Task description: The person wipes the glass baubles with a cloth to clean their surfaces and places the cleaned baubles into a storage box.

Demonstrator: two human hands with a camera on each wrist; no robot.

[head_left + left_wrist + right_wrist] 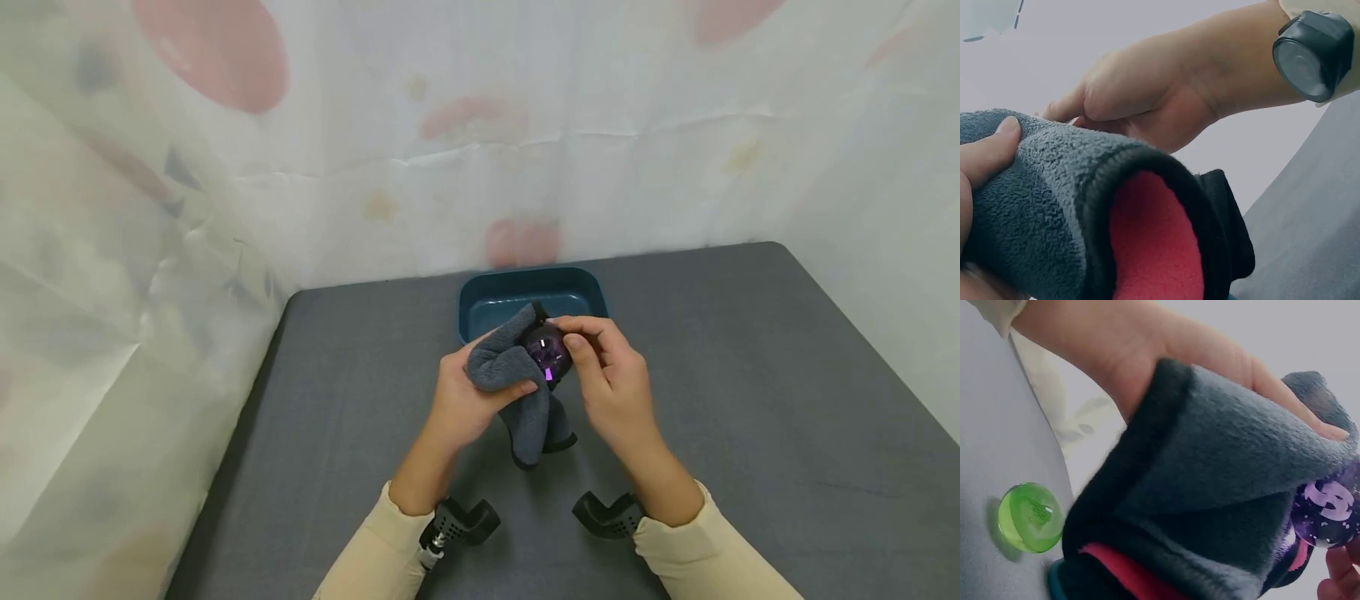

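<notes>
- Cloth: grey fleece, black-edged, fills the lower left of the frame. A fold opens toward the camera and shows a red lining.
- Left hand: at the left edge, thumb pressed on top of the cloth, nail visible.
- Right hand: behind the cloth, fingers reaching down to its far side; fingertips hidden.
- Wrist camera: black, round lens, strapped on the right wrist at top right.
- Table: grey surface, lower right.
</notes>
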